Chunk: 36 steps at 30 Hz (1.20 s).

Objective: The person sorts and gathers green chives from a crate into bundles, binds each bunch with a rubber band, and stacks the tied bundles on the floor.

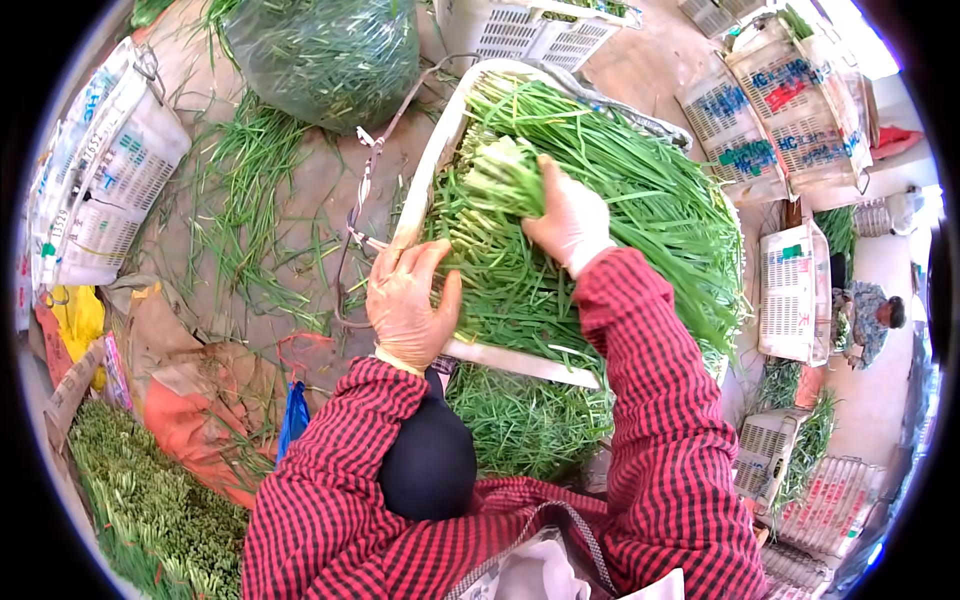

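A white crate [425, 190] in front of me is filled with long green stalks [650, 200], their pale cut ends toward its left side. My right hand [570, 215], in a thin pale glove, is closed on a bundle of stalks [500, 175] over the crate. My left hand [412, 305], gloved too, rests at the crate's left edge near the front corner, its fingers bent over the rim and the thumb apart, with nothing seen in it.
Loose stalks [245, 220] litter the floor at left, below a clear bag of greens [325, 60]. White crates [115, 180] stand at far left, behind and at right [790, 290]. More bundles [160, 490] lie at lower left. Another person [870, 322] is at far right.
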Motion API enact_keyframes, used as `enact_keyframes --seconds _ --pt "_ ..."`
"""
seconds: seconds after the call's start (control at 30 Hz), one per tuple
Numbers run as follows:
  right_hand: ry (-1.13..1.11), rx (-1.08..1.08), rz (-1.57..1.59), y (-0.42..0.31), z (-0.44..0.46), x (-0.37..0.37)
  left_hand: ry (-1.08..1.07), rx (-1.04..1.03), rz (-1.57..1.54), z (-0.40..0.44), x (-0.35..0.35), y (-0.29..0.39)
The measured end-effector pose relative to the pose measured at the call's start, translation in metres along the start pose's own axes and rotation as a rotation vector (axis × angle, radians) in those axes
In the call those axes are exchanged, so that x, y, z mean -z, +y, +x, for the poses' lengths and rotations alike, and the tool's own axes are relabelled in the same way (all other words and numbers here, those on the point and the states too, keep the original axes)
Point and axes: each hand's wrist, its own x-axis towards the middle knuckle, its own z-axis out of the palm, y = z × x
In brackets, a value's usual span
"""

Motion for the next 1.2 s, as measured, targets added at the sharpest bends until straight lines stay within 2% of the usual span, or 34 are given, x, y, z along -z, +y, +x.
enact_keyframes --seconds 0.03,0.07,0.1,0.17,0.23,0.3,0.37,0.43,0.5,0.57,0.6,0.63,0.7,0.73,0.77,0.8,0.83,0.87,0.9,0.97,1.0,1.03,1.07,1.1,1.13,1.17,1.2 --pt "-0.004 -0.03 0.174 0.009 -0.006 0.008 0.011 0.01 -0.043 0.0 0.001 -0.001" --pt "0.091 -0.044 0.395 0.021 -0.012 0.011 0.02 0.017 -0.087 0.001 0.001 0.0" --pt "0.17 0.084 1.015 0.035 -0.015 0.005 0.019 0.016 -0.092 0.0 0.001 0.0" --pt "0.22 -0.033 1.295 0.029 -0.041 0.05 0.131 0.034 -0.176 -0.003 -0.003 -0.003" --pt "0.343 -0.1 1.346 0.032 -0.075 0.08 0.119 0.044 -0.226 -0.003 -0.008 -0.009" --pt "0.327 -0.131 1.387 0.048 -0.104 0.098 0.235 0.171 -0.474 -0.002 -0.012 -0.01" --pt "0.316 -0.105 1.394 0.058 -0.132 0.102 0.203 0.179 -0.445 0.003 0.002 0.005" --pt "0.276 -0.045 1.383 0.043 -0.153 0.114 0.113 -0.02 -0.594 0.014 0.024 0.047" --pt "0.09 0.003 1.274 0.013 -0.162 0.126 -0.039 -0.19 -0.786 0.023 0.031 0.1" --pt "-0.013 -0.298 2.232 -0.017 -0.166 0.113 -0.174 -0.279 -1.053 0.031 0.013 0.149" --pt "-0.018 -0.3 2.23 -0.019 -0.175 0.117 -0.184 -0.249 -1.179 0.034 0.012 0.162" --pt "0.15 -0.24 2.137 -0.019 -0.183 0.125 -0.19 -0.218 -1.305 0.037 0.015 0.176" --pt "0.46 -0.122 1.927 -0.02 -0.199 0.143 -0.062 -0.332 -1.196 0.034 0.034 0.204" --pt "0.531 -0.132 1.842 -0.027 -0.215 0.161 -0.003 -0.38 -1.203 0.03 0.047 0.218" --pt "0.577 0.051 1.667 -0.021 -0.234 0.166 0.054 -0.427 -1.211 0.027 0.061 0.232" --pt "0.522 0.102 1.699 -0.032 -0.256 0.184 0.069 -0.418 -1.342 0.021 0.074 0.248" --pt "0.553 0.029 1.97 -0.038 -0.273 0.19 0.086 -0.408 -1.475 0.014 0.086 0.265" --pt "0.602 0.073 1.266 -0.037 -0.294 0.191 0.165 -0.33 -1.588 0.007 0.092 0.283" --pt "0.496 -0.005 1.181 -0.033 -0.314 0.189 -0.062 -0.122 -1.869 -0.006 0.098 0.294" --pt "0.27 -0.126 0.979 -0.025 -0.353 0.185 -0.359 0.336 -2.232 -0.027 0.101 0.293" --pt "0.201 -0.129 1.079 -0.026 -0.368 0.174 -0.408 0.488 -2.29 -0.042 0.076 0.289" --pt "0.133 -0.138 1.178 -0.023 -0.388 0.156 -0.559 0.798 -2.353 -0.058 0.072 0.283" --pt "0.094 -0.252 1.218 -0.022 -0.408 0.136 -0.547 0.884 -2.366 -0.083 0.026 0.279" --pt "0.054 -0.371 1.257 -0.019 -0.43 0.117 -0.638 1.237 -2.333 -0.11 0.008 0.273" --pt "-0.051 -0.484 1.232 -0.015 -0.45 0.102 -0.645 1.243 -2.331 -0.141 -0.016 0.265" --pt "-0.153 -0.597 1.207 -0.01 -0.468 0.088 -0.59 1.388 -2.204 -0.17 -0.041 0.263" --pt "-0.188 -0.642 1.203 -0.002 -0.485 0.074 -0.678 1.525 -2.082 -0.192 -0.051 0.256"
